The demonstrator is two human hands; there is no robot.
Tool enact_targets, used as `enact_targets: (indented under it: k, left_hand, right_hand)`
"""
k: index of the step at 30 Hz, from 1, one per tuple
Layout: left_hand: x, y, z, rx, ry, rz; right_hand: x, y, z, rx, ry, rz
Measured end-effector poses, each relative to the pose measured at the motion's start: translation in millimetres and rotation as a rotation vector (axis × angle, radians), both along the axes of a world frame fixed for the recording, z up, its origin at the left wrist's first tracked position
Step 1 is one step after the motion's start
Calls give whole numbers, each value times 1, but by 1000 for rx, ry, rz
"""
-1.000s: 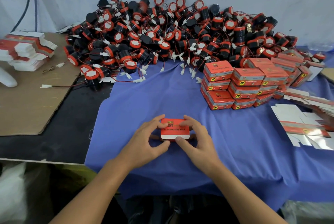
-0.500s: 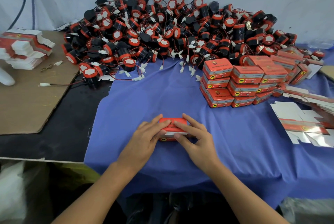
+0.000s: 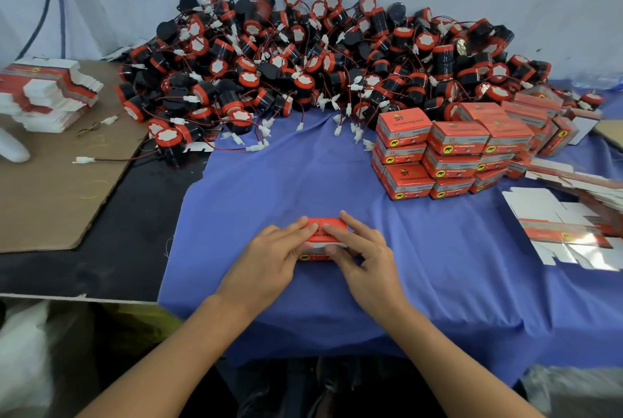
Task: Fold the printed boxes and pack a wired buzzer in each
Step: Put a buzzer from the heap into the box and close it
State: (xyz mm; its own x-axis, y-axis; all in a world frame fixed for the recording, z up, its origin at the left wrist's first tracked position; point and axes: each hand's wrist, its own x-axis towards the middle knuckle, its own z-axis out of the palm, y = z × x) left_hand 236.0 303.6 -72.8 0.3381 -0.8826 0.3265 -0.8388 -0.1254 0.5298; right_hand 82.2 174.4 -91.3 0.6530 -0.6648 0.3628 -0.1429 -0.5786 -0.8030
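Observation:
A red printed box (image 3: 324,223) lies on the blue cloth (image 3: 286,178) in front of me. My left hand (image 3: 269,262) holds it from the left, with fingers laid across its lid. My right hand (image 3: 367,255) holds it from the right, index finger on the lid and thumb against the front face. The box's inside is hidden. A big heap of black and red wired buzzers (image 3: 303,56) fills the back of the table.
Closed red boxes (image 3: 448,151) are stacked at the right, behind flat box blanks (image 3: 566,235). More flat blanks (image 3: 43,94) sit at the far left on a brown cardboard sheet (image 3: 50,195). A white connector on a wire (image 3: 82,159) lies on the cardboard.
The box's lid has gone down from tilted up to flat. Both hands slid their fingers over the top and press on it.

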Motion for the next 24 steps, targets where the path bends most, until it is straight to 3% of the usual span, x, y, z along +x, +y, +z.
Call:
enact_targets:
  k: [16,24]
  left_hand:
    - [-2,0,-6,-26,39,36]
    - [-1,0,-3,48,-32,-2]
  right_hand:
    - [-6,-5,4,115,35,41]
    - [-7,-20,16,21,121,46]
